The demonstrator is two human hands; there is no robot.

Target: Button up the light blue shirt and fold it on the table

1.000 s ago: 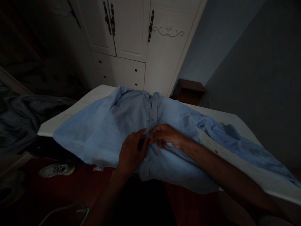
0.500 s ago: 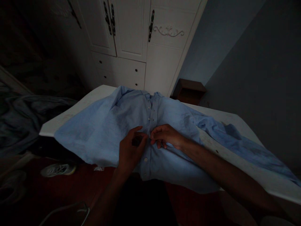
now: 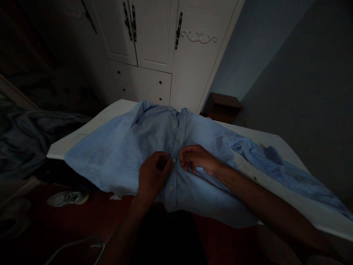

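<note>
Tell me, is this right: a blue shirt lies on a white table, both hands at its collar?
Not the collar: the head view shows the left hand and right hand either side of a button lower down the blue shirt, which lies on the white table.

white table [image 3: 103,118]: angled corners, bare strips along the far edge
light blue shirt [image 3: 113,154]: spread front up across the table, overhanging its near edge
sleeve [image 3: 270,162]: rumpled, stretched out toward the right
dark speck [image 3: 255,178]: on the bare top below the sleeve
red floor [image 3: 107,217]: pale-laced shoe [image 3: 67,198], at left
</note>
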